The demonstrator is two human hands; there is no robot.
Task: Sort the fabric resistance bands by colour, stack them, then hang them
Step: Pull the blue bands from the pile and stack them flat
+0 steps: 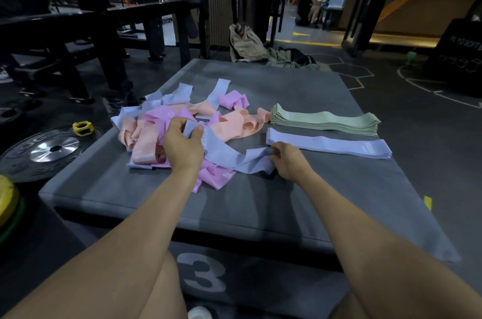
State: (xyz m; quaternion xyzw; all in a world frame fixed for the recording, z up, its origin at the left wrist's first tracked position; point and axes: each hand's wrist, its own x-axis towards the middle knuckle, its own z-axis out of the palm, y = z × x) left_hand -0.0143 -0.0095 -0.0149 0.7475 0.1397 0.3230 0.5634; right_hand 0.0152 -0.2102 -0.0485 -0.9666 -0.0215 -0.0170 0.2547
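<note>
**Both hands on one lilac band, two stacks already laid flat**

The fingertips of the left hand (182, 146) are buried in the tangled pile (182, 120), so only the thumb and knuckles show; thumb and fingers are curled round one end of a lilac band (229, 157). The right hand (287, 159) pinches the other end, its fingertips tucked under the fabric and hard to make out. The band sags between the two grips and rests on the grey mat (260, 201).

Under and beyond the left fingers, pink, peach and lilac bands overlap so much that their number cannot be told. Just beyond the right fingers lies the lilac stack (333, 146), flat and lengthwise; past it, farther from the fingers, sits the thicker green stack (326, 121), apart from the lilac one by a narrow strip of mat.

Toward the person from both hands the mat is bare up to its near edge. To the right of the right fingers, the stacks end short of the mat's right edge. Left of the left fingers the pile reaches close to the mat's left edge, below which a weight plate (47, 151) lies on the floor. The dim background is hard to read.
</note>
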